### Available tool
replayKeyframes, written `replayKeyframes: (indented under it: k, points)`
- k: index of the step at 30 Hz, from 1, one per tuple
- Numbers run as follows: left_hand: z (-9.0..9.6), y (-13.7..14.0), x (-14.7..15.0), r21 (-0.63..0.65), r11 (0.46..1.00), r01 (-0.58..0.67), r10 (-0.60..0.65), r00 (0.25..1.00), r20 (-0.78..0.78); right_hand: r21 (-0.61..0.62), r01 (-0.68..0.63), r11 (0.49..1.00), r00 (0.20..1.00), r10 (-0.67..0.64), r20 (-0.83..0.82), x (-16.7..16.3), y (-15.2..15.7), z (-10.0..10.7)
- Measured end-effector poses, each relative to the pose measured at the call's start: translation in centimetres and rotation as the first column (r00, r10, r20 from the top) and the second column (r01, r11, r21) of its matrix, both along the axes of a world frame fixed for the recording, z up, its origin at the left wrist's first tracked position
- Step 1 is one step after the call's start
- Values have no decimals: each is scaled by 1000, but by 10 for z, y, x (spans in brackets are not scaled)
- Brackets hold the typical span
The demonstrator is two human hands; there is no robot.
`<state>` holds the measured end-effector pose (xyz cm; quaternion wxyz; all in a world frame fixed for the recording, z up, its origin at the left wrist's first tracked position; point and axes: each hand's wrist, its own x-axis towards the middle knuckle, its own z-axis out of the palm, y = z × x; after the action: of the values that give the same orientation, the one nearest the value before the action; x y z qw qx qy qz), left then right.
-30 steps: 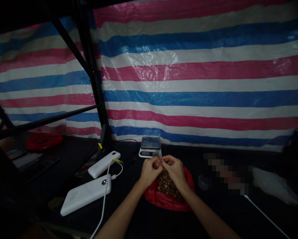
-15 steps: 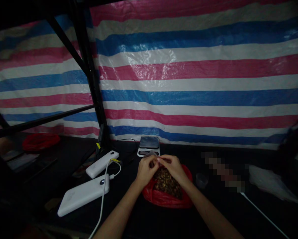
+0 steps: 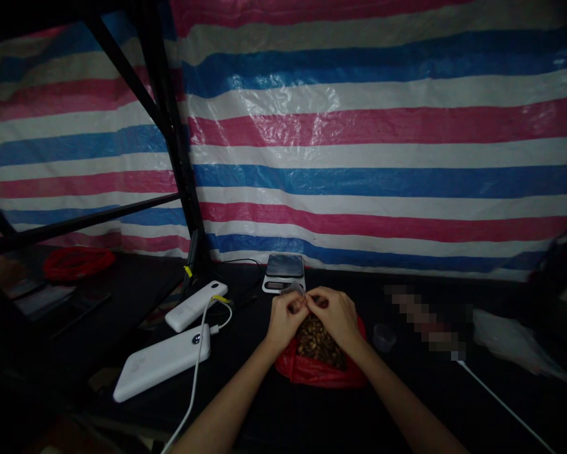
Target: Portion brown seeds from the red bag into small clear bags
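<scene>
- Striped sheet (image 3: pixel 382 123) hangs behind everything I see, with a black frame (image 3: pixel 172 135) standing before it at the left.
- Below it stretches the dark table (image 3: pixel 311 422) (the light is poor, so I lose the corners).
- Near the middle I find the red bag (image 3: pixel 311 373), open on the table, brown pieces (image 3: pixel 318 343) heaped inside it.
- Over the bag's far side, the left hand (image 3: pixel 284 318) pinches the plastic (image 3: pixel 293 287), a small clear piece, between thumb and fingers.
- Meeting it there, the right hand (image 3: pixel 335 315) pinches the edge too; the plastic's full shape is too dim for me.
- Just beyond the fingertips sits the scale (image 3: pixel 284 267), close to the sheet.
- Right of the bag I spot a clear cup (image 3: pixel 384 338), and farther right a pixelated item (image 3: pixel 425 318) and a clear packet (image 3: pixel 514 343).
- At the left, two white power banks (image 3: pixel 157 366) lie near each other, a white cable (image 3: pixel 194 391) crossing the nearer one.
- Farther left I make out a red bundle (image 3: pixel 79 263), well apart from the hands.
</scene>
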<state>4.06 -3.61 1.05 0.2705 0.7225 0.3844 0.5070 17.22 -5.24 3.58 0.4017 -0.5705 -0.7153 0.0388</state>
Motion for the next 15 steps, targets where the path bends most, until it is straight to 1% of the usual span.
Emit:
replayKeyframes:
  k: [3, 6, 10, 12, 15]
  points:
    - [0, -1, 1, 10, 1000, -21, 21, 999, -38, -50, 8, 999, 998, -11, -58, 1, 4, -5]
    - [1, -2, 1, 52, 996, -66, 72, 990, -119, -69, -13, 998, 993, 4, -121, 1, 7, -10]
    - [1, -3, -2, 109, 982, -151, 174, 953, -248, -15, -89, 996, 982, 86, -168, -2, 6, -11]
    - [1, -3, -4, 143, 976, -161, 198, 935, -295, 10, -140, 990, 978, 140, -156, -3, 6, -10]
    - [-1, -3, -6, 185, 970, -157, 215, 908, -360, 17, -182, 983, 976, 182, -121, -3, 6, -9]
